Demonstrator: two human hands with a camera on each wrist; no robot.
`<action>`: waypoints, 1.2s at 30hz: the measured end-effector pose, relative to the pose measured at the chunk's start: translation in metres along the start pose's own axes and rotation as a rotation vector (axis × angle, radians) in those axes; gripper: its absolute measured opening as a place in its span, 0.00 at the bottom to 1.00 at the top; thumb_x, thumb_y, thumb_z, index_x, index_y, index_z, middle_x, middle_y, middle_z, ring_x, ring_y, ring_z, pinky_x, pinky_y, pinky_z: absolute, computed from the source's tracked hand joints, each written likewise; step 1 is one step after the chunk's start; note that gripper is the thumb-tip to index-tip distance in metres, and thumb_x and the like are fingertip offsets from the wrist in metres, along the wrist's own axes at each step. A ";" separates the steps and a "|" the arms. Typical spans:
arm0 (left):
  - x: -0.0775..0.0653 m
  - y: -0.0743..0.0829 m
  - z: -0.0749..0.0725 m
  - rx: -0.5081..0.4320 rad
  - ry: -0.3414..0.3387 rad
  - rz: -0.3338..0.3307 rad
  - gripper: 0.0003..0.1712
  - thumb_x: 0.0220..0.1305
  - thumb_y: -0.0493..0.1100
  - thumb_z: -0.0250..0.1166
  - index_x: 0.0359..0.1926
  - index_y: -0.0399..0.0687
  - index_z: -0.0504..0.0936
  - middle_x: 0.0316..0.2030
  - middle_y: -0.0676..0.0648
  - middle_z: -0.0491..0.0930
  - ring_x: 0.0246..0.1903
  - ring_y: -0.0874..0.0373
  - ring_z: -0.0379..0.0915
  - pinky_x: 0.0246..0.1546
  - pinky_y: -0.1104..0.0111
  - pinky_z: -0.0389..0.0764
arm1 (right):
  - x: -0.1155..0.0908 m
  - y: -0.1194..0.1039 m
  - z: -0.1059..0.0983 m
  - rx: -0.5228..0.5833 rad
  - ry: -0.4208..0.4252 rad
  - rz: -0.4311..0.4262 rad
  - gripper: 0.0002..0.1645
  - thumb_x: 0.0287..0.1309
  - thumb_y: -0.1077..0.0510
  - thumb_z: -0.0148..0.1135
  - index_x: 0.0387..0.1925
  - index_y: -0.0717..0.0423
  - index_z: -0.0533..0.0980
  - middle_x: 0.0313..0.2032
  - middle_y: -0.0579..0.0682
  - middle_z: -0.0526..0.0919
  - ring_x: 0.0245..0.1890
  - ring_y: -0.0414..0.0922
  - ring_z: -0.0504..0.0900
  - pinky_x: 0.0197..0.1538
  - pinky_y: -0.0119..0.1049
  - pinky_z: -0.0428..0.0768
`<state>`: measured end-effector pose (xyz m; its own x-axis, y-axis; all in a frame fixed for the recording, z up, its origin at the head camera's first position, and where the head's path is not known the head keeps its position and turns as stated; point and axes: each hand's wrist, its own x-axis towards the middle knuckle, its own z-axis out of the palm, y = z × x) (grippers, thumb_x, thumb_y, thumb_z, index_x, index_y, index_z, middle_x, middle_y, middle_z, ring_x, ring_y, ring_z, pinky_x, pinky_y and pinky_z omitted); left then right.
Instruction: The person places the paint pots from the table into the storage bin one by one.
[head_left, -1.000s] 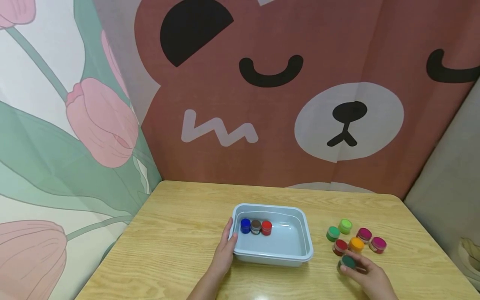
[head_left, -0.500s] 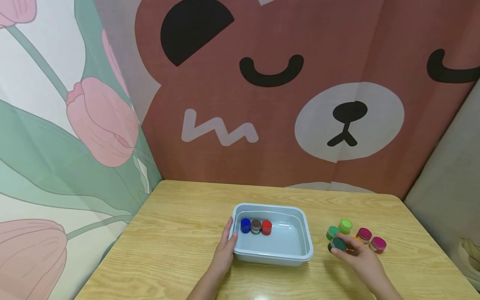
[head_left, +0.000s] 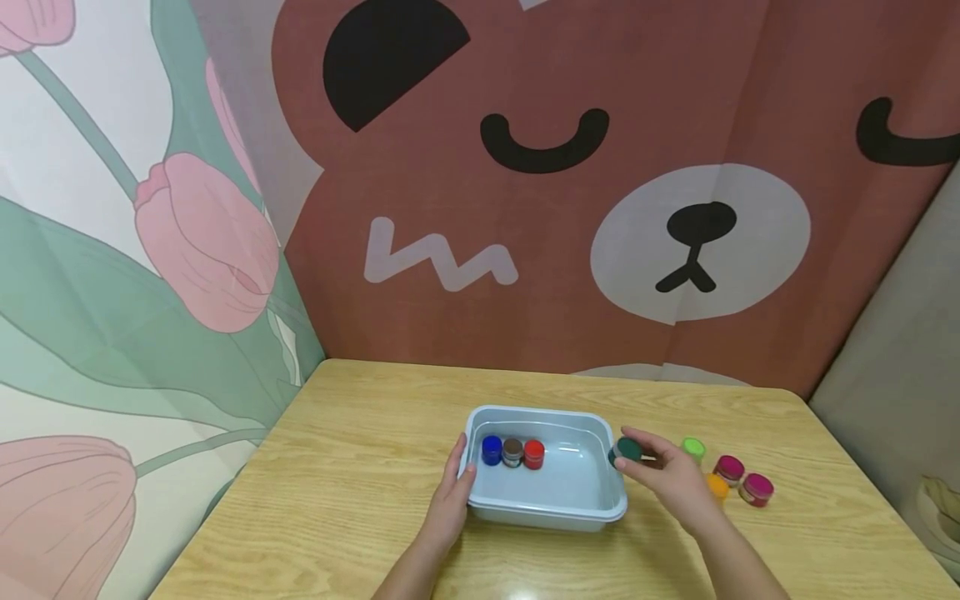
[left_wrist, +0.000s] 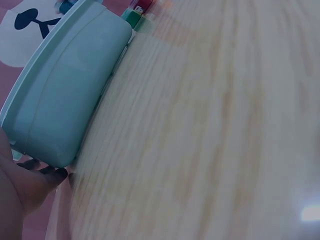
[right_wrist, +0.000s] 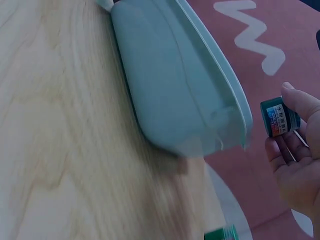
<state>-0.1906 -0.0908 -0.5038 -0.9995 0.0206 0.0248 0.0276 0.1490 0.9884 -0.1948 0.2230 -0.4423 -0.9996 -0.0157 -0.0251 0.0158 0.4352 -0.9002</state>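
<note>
My right hand (head_left: 678, 483) pinches a small dark green paint jar (head_left: 628, 450) between thumb and fingers, at the right rim of a pale blue plastic tub (head_left: 540, 510). In the right wrist view the jar (right_wrist: 274, 117) shows a printed label and is held above the tub's rim level. My left hand (head_left: 447, 504) grips the tub's left end, thumb at the rim and fingers along the outer wall. Inside the tub, a blue jar (head_left: 491, 451), a brown jar (head_left: 512, 452) and a red jar (head_left: 534, 454) stand in a row at the left.
On the wooden table (head_left: 360, 433) right of the tub stand a light green jar (head_left: 693, 450), an orange jar (head_left: 717, 489) and two magenta jars (head_left: 757, 490). The right hand hides other jars there. A printed bear cloth (head_left: 420, 333) hangs behind the table.
My right hand has lifted the dark green jar from beside the other jars and carried it left and away from me to the tub's right rim. The left hand stays put.
</note>
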 end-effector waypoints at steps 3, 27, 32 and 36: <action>0.000 0.000 0.000 -0.002 -0.001 0.000 0.32 0.77 0.47 0.46 0.77 0.55 0.52 0.76 0.39 0.49 0.74 0.32 0.41 0.70 0.32 0.45 | 0.007 -0.006 0.009 0.009 -0.019 -0.008 0.38 0.60 0.48 0.68 0.68 0.57 0.68 0.57 0.59 0.78 0.51 0.48 0.80 0.50 0.34 0.84; 0.001 -0.002 0.000 -0.004 -0.006 -0.005 0.32 0.77 0.50 0.47 0.77 0.56 0.52 0.76 0.39 0.50 0.74 0.33 0.42 0.69 0.32 0.46 | 0.058 -0.028 0.070 -0.120 -0.062 -0.027 0.29 0.56 0.54 0.71 0.59 0.55 0.77 0.54 0.56 0.82 0.53 0.52 0.78 0.52 0.44 0.83; 0.000 -0.001 -0.001 -0.005 -0.010 -0.009 0.32 0.77 0.50 0.46 0.77 0.55 0.52 0.76 0.39 0.50 0.74 0.33 0.41 0.70 0.33 0.45 | 0.063 -0.026 0.075 -0.200 -0.059 -0.061 0.26 0.55 0.56 0.72 0.55 0.58 0.78 0.51 0.56 0.84 0.51 0.52 0.80 0.53 0.46 0.82; 0.000 0.000 0.000 -0.002 -0.007 -0.008 0.32 0.77 0.50 0.46 0.77 0.55 0.52 0.76 0.39 0.50 0.74 0.33 0.42 0.70 0.33 0.45 | 0.066 -0.025 0.077 -0.223 -0.075 -0.080 0.25 0.54 0.57 0.72 0.54 0.60 0.79 0.50 0.57 0.84 0.50 0.52 0.81 0.53 0.47 0.81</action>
<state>-0.1904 -0.0912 -0.5042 -0.9995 0.0267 0.0158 0.0196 0.1469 0.9890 -0.2590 0.1419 -0.4545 -0.9926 -0.1214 0.0031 -0.0780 0.6179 -0.7823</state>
